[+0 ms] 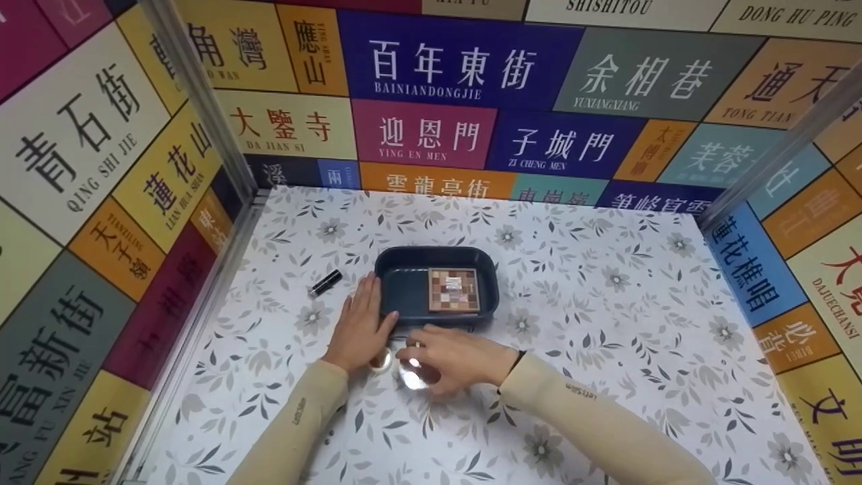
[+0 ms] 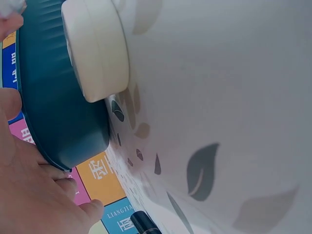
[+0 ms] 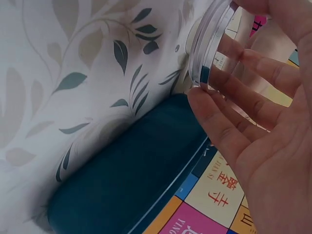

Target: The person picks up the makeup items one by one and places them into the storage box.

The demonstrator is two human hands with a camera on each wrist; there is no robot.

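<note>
A dark teal tray (image 1: 404, 320) stands mid-table, an eyeshadow palette (image 1: 453, 300) with a chequered top lying in its right half. My left hand (image 1: 360, 322) rests at the tray's left end, fingers straight along the rim and thumb over the near corner. In front of the tray, my right hand (image 1: 458, 360) holds a round, shiny disc (image 1: 416, 377) by its edge; the right wrist view shows its clear, thick rim (image 3: 199, 58). A low, round, cream-coloured piece (image 2: 100, 53) sits on the table between the hands, close by the tray's near wall.
A black lipstick-like tube (image 1: 326, 283) lies on the table left of the tray. The tabletop (image 1: 592, 303) has a white leaf-and-flower pattern. Panels with street names (image 1: 465, 67) enclose its back and sides, with metal posts (image 1: 209, 101) at the corners.
</note>
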